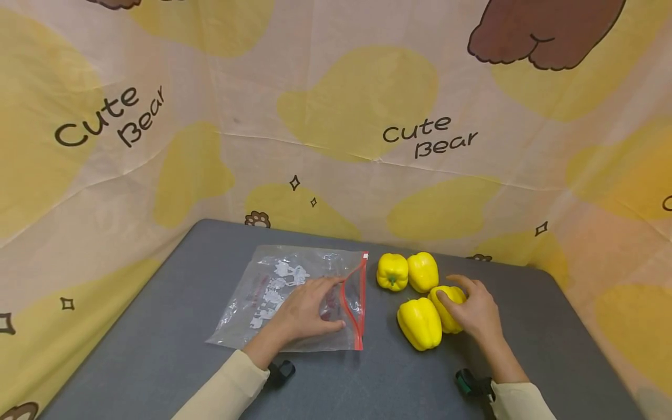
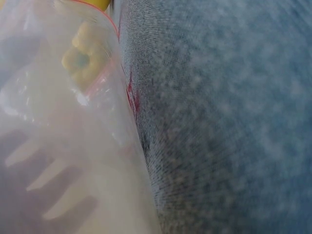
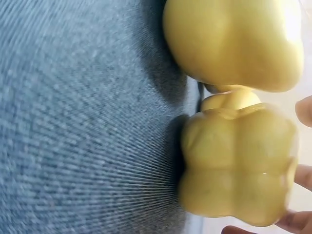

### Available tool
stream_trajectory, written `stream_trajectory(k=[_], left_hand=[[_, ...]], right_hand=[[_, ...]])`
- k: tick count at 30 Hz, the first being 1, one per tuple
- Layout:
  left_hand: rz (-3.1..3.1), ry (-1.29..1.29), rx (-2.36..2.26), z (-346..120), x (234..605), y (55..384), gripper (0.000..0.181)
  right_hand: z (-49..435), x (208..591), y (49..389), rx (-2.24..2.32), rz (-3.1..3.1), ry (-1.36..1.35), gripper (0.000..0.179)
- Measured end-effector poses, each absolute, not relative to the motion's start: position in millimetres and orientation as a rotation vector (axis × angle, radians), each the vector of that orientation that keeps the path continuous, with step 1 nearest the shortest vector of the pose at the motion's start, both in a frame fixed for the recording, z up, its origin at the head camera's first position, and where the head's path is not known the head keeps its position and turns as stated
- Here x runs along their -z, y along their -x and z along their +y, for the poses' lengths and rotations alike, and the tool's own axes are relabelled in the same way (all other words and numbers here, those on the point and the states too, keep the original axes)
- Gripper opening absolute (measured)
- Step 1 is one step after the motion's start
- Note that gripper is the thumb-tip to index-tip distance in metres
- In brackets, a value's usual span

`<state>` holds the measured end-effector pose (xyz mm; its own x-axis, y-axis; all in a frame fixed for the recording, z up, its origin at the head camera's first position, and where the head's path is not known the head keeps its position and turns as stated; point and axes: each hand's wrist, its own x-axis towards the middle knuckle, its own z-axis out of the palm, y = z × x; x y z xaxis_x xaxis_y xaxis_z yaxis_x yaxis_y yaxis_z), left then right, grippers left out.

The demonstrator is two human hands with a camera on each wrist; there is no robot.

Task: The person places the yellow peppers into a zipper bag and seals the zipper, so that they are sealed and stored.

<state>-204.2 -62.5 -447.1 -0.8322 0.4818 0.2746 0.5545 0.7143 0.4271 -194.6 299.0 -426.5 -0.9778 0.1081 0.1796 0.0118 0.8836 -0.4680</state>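
Note:
My left hand (image 1: 310,309) lies on top of a clear zip bag (image 1: 236,315) with a red zip edge and white print, fingers extended toward its mouth. The bag lies flat, its red edges parted at the right. My right hand (image 1: 479,310) is spread over a yellow bell pepper (image 1: 450,321), thumb above its near side. In the right wrist view, fingertips (image 3: 303,176) stand close around that bell pepper (image 3: 234,165); whether they touch it is unclear. A second bell pepper (image 1: 420,324) sits beside it. Two more, a left one (image 1: 391,269) and a right one (image 1: 423,271), stand behind.
The grey table (image 1: 367,385) meets a printed cloth backdrop (image 1: 336,192) at its back and sides. Wrist cameras, a left one (image 1: 280,373) and a right one (image 1: 469,384), are strapped below the hands. The bag fills much of the left wrist view.

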Motion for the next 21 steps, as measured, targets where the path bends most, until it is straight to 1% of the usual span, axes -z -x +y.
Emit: stream_trajectory(k=[12, 21], left_hand=[[-2.768, 0.853, 0.765, -62.7, 446.8, 204.6, 0.081], [-2.77, 0.856, 0.762, -62.4, 448.2, 205.2, 0.081]], right_hand=[[301.6, 435.9, 204.7, -0.756, -2.906, 0.138, 0.06], [299.4, 437.3, 206.5, -0.779, -2.914, 0.162, 0.053]])
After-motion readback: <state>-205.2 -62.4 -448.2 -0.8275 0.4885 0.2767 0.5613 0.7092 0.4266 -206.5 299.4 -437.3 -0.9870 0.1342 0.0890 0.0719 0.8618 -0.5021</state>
